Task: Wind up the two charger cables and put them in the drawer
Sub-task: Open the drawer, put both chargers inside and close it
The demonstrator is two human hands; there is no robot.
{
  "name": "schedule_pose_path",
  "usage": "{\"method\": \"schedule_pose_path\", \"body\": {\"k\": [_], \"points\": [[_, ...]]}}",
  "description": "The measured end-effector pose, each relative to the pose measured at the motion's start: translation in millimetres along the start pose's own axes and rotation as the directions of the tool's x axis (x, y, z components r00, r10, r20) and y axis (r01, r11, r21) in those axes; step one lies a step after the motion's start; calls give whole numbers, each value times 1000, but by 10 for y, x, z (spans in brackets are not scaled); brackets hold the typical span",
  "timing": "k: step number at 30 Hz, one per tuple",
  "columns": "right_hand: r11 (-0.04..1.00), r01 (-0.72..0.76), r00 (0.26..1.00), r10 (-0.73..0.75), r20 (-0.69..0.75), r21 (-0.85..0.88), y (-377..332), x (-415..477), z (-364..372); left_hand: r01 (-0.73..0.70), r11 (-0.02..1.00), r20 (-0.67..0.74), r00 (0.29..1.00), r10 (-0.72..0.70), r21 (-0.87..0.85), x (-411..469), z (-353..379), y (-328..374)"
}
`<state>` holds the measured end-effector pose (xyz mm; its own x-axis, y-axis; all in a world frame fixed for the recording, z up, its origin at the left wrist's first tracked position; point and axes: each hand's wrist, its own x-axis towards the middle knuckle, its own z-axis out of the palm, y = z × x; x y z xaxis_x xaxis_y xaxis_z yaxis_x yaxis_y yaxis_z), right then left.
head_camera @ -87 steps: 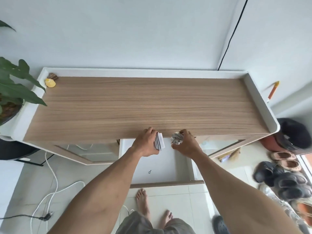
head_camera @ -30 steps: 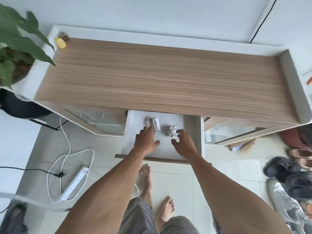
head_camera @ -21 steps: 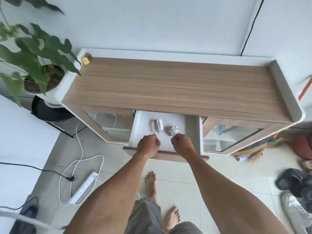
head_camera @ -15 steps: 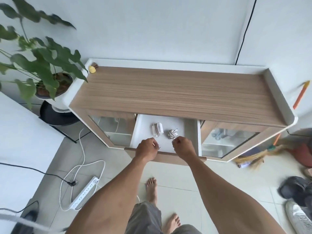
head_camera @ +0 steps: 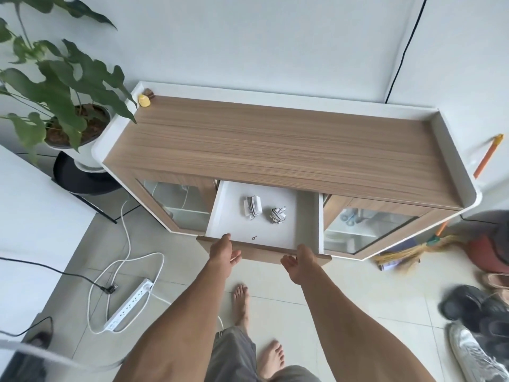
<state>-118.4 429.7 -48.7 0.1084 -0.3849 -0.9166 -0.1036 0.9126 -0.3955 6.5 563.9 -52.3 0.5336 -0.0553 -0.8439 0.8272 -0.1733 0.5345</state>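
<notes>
The white drawer (head_camera: 305,216) of the wooden cabinet stands pulled out. Two wound charger cables lie inside it: a white one with its plug (head_camera: 252,207) on the left and a smaller white coil (head_camera: 278,215) to its right. A tiny key (head_camera: 254,238) lies near the drawer's front. My left hand (head_camera: 223,250) rests against the drawer's wooden front panel (head_camera: 261,252) near its left end, fingers loosely apart. My right hand (head_camera: 300,261) rests at the front panel near the right end, palm inward. Neither hand holds a cable.
The cabinet top (head_camera: 275,144) carries a small yellow object (head_camera: 144,101) at its back left corner. A potted plant (head_camera: 68,106) stands to the left. A power strip (head_camera: 129,304) with cords lies on the floor tiles. Shoes (head_camera: 473,307) and a broom (head_camera: 407,250) lie at the right.
Both hands let go of the cables inside the drawer and drew back to its front panel, spreading apart. The camera pulled back and up.
</notes>
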Motion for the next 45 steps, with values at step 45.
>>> {"method": "schedule_pose_path", "body": {"k": [45], "points": [[980, 123, 977, -148, -156, -158, -1304, 972, 1598, 70, 998, -96, 993, -69, -1, 1227, 1051, 1685]]}}
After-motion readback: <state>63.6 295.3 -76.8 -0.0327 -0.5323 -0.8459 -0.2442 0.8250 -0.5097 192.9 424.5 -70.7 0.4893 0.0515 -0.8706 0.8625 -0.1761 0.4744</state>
